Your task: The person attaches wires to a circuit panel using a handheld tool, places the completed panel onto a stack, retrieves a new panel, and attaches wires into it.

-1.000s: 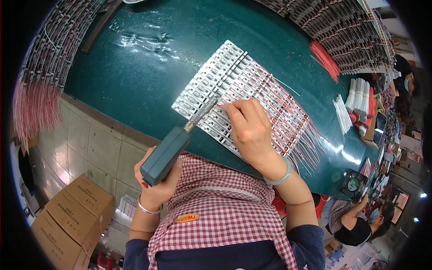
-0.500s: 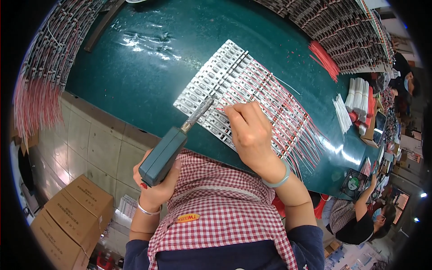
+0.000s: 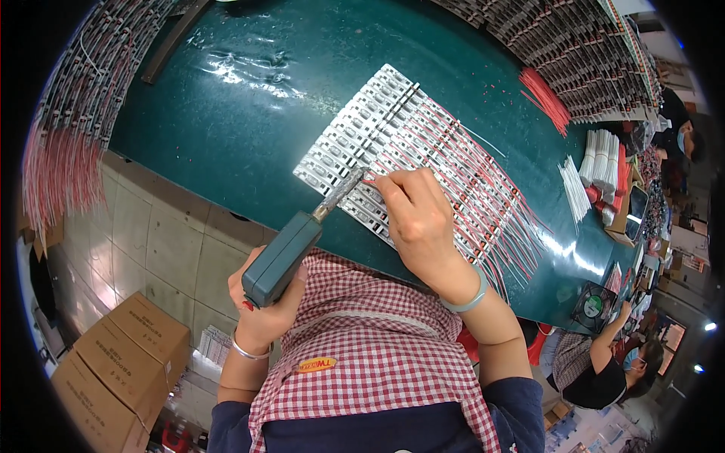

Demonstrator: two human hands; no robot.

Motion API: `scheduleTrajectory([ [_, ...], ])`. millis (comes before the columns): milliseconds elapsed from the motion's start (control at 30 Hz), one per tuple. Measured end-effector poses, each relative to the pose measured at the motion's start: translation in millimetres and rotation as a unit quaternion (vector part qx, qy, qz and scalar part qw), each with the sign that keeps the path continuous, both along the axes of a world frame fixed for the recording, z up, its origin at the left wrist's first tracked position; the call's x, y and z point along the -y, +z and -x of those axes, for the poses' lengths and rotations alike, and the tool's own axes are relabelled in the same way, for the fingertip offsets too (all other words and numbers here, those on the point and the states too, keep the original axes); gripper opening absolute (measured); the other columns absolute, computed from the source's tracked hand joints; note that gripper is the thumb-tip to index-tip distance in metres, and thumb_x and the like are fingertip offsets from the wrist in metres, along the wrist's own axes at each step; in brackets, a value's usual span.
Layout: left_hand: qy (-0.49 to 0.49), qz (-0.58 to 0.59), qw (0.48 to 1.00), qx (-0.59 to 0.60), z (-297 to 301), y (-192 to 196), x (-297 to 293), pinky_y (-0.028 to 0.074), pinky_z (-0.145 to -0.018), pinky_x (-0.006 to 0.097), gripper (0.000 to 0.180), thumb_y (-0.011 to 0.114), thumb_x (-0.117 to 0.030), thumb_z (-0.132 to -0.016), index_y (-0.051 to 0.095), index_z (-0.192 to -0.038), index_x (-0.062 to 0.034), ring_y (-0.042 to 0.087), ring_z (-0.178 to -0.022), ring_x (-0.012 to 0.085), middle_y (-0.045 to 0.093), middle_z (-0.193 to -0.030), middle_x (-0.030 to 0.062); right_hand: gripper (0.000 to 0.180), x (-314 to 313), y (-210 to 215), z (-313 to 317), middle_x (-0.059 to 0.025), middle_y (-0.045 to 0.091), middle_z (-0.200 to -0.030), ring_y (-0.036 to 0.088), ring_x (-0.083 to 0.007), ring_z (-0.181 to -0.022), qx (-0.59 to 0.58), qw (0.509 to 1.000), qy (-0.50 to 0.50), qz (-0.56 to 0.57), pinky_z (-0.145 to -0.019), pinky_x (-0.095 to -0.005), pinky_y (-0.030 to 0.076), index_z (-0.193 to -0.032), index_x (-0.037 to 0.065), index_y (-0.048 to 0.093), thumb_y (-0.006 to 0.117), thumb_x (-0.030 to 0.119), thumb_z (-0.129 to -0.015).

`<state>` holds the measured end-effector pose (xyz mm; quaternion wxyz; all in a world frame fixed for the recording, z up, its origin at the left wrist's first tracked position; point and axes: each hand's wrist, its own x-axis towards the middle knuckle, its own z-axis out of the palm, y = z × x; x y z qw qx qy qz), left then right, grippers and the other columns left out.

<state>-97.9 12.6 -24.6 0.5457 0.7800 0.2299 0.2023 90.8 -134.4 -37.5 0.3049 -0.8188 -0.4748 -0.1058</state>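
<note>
While your left hand wraps the teal handle of the soldering iron, the tool's long axis runs on a slant from low at your chest, near your left side, up and away to your right. Its metal tip points at the near edge of the mat of white strips lying on the green worktop. The strips lie side by side in a slanted block, their long axes crossing the iron's line, and red wires trail off their right ends toward the worktop's edge.

Your left hand is clamped shut around the rear end of the handle, fingers curled under it and thumb on the side. Your right hand rests on the strips with its fingers pinched together just beside the iron's tip, on something thin. Whether that is a wire end or solder is too small to tell. A pale bracelet sits on that wrist.

Exactly where the tip meets the strip is hidden behind your fingertips, so contact cannot be judged. Your right hand covers the middle strips. A bundle of red wire and a stack of white pieces lie well apart on the far right. Cardboard boxes stand on the floor to your left, cut off by the dark rim.
</note>
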Motion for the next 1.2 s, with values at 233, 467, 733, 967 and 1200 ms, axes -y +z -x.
scheduleTrajectory([
  [233,-0.011,-0.015,1.000,-0.009,-1.6,1.9,-1.0,0.048,-0.058,0.026,0.019,0.072,0.004,-0.075,0.069,-0.094,0.0053,0.063,-0.065,0.0159,0.066,-0.083,0.0110,0.024,-0.4,-1.4,0.5,-0.0102,0.061,-0.086,0.058,-0.0250,-0.075,0.010,1.000,-0.004,0.004,-0.063,-0.0351,0.049,-0.095,-0.001,0.066,0.068,-0.009,-0.073],
  [467,0.033,0.028,0.999,-0.030,12.7,-4.2,1.6,0.051,-0.063,0.026,0.022,0.073,0.002,-0.075,0.069,-0.096,0.0050,0.066,-0.070,0.0173,0.068,-0.088,0.0120,0.022,-0.8,-1.1,1.0,-0.0096,0.060,-0.086,0.057,-0.0249,-0.075,0.013,1.000,-0.007,0.009,-0.063,-0.0355,0.048,-0.094,0.000,0.066,0.069,-0.008,-0.074],
  [733,0.025,0.007,1.000,-0.007,14.9,-3.9,-0.5,0.052,-0.065,0.027,0.026,0.076,0.001,-0.074,0.070,-0.099,0.0047,0.067,-0.072,0.0185,0.069,-0.089,0.0122,0.023,0.9,4.7,7.5,-0.0089,0.059,-0.084,0.058,-0.0246,-0.075,0.017,1.000,-0.025,0.007,-0.061,-0.0349,0.048,-0.094,0.001,0.067,0.072,-0.007,-0.073],
  [967,0.028,0.022,0.999,-0.017,17.4,-1.5,0.6,0.052,-0.064,0.026,0.025,0.076,0.001,-0.075,0.070,-0.099,0.0044,0.066,-0.071,0.0180,0.068,-0.088,0.0118,0.023,-0.7,1.4,13.5,-0.0094,0.058,-0.082,0.057,-0.0247,-0.074,-0.016,1.000,-0.018,-0.006,-0.060,-0.0345,0.047,-0.094,0.001,0.067,0.072,-0.008,-0.073],
  [1200,0.007,-0.021,1.000,-0.006,15.3,-1.6,0.4,0.051,-0.063,0.026,0.022,0.074,0.002,-0.075,0.069,-0.096,0.0055,0.064,-0.069,0.0171,0.067,-0.087,0.0116,0.016,-2.1,-5.0,12.3,-0.0081,0.053,-0.080,0.053,-0.0231,-0.071,-0.002,1.000,-0.012,-0.016,-0.056,-0.0346,0.044,-0.092,0.000,0.065,0.067,-0.005,-0.077],
])
